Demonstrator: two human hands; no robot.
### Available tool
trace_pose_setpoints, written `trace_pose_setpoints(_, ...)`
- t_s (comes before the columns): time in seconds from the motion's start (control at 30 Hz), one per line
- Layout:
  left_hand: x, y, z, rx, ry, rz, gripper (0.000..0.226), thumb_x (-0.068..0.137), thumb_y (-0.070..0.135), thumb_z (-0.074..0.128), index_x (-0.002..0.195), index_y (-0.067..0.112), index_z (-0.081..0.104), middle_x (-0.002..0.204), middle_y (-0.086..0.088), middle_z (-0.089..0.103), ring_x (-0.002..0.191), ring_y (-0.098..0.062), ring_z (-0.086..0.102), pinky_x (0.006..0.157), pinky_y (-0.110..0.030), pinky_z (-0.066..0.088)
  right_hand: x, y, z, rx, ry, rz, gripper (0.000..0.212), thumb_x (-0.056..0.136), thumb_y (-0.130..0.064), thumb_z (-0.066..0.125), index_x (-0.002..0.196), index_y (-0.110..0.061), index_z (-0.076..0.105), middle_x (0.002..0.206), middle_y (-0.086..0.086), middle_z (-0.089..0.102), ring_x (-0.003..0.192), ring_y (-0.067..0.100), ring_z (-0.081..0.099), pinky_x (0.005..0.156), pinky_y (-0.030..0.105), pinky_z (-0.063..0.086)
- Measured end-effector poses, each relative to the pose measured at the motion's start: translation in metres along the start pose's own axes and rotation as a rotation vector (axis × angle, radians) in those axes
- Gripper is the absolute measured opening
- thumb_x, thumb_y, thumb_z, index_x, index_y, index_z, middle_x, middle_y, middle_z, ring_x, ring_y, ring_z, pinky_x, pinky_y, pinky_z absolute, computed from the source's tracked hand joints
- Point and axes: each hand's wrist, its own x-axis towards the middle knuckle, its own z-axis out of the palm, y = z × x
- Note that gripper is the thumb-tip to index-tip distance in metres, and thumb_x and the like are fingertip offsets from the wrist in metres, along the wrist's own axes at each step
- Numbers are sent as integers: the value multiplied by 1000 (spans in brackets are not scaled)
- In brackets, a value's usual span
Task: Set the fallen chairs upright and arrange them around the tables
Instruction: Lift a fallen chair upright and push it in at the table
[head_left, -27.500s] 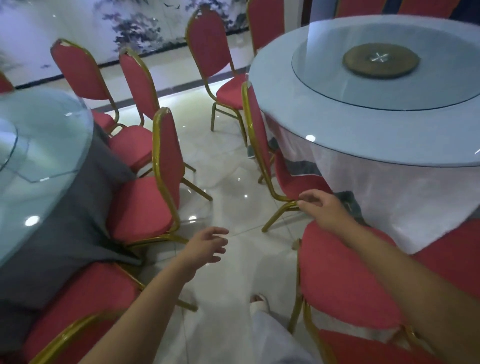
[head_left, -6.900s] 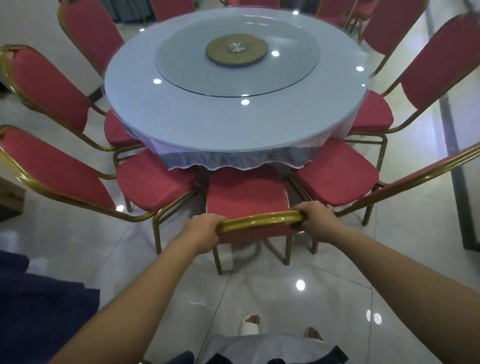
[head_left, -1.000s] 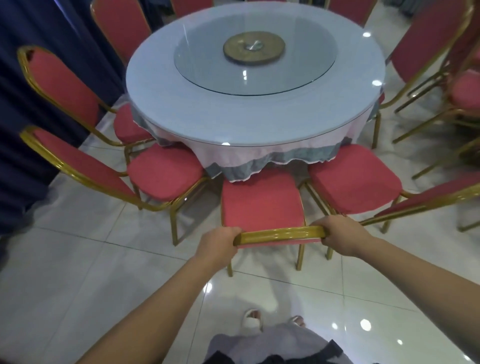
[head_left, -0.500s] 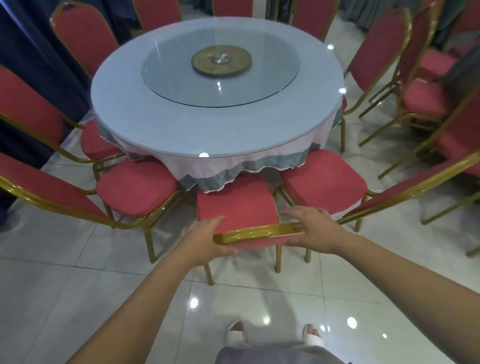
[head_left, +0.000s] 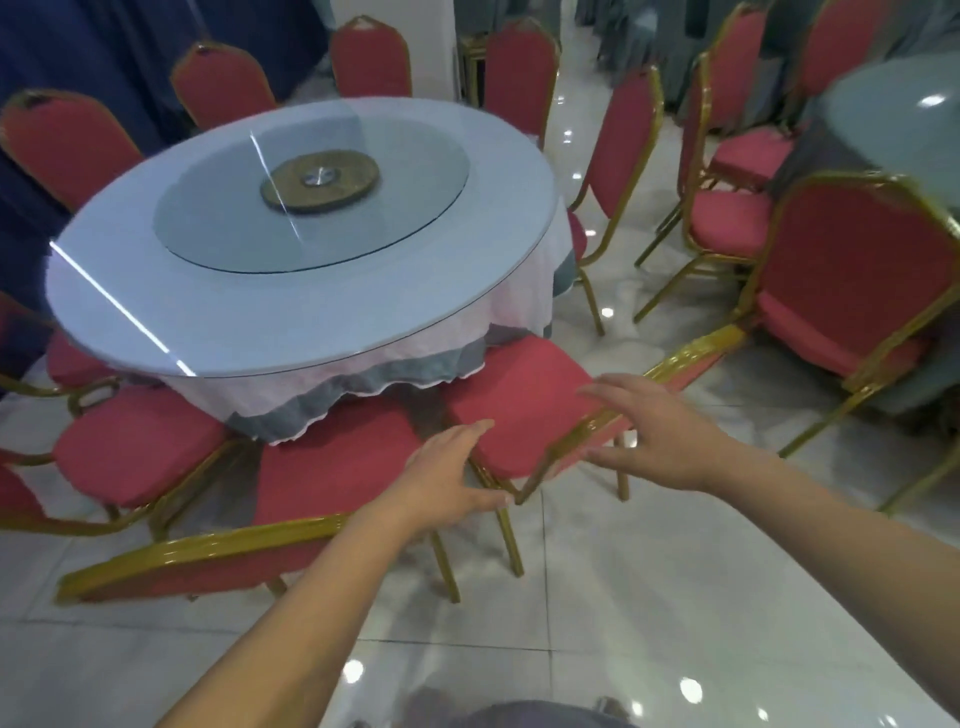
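Left hand (head_left: 448, 480), right hand (head_left: 661, 432) — fingers splayed — beside chair (head_left: 524, 400) back

Banquet hall (round tables (head_left: 291, 291), red chairs (head_left: 852, 280))

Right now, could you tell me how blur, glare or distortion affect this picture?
Head view: motion blur softens everything, the left hand and right hand included. Head view: reflections smear into bright streaks on the round table and show as spots on the glossy floor. Head view: the wide lens leans the right-edge chair.
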Motion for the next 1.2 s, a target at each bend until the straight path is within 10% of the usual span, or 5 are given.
trace_pose_setpoints(0.37,111,87,62,-154,-116,-206,96,77,37,82,154,24,26,149,0,38,137,-19,39,112,-31,35,77,170,-47,-298,-233,73,71,81,-44,69,144,-39,36,145,-3,42,138,24,34,111,53,26)
trace_pose_setpoints(0.5,152,89,90,-83,-65,-232,34,88,20,65,122,27,59,103,5,65,98,-15,62,85,-33,52,116,200,-51,-345,-374,-17,22,86,-23,53,103,-34,63,91,-9,63,89,16,59,75,33,40)
trace_pose_setpoints(0.63,174,98,102,-65,-13,-291,40,88,24,60,123,44,57,86,17,61,74,1,56,56,-14,41,142,233,-59,-364,-432,-138,22,84,-23,49,97,-32,64,85,-7,64,80,16,61,61,30,44)
trace_pose_setpoints(0.83,241,139,109,-137,69,-335,42,85,18,60,121,40,58,98,5,68,93,-17,65,80,-35,54,199,298,-89,-364,-415,-187,30,82,-21,50,102,-36,66,92,-11,67,85,13,59,74,32,39)
trace_pose_setpoints(1.2,320,188,104,-274,226,-490,31,77,4,63,83,35,60,78,7,59,89,-24,65,74,-35,51,267,346,-126,-342,-388,-199,20,85,-15,52,91,-29,65,89,-8,64,90,16,59,83,40,37)
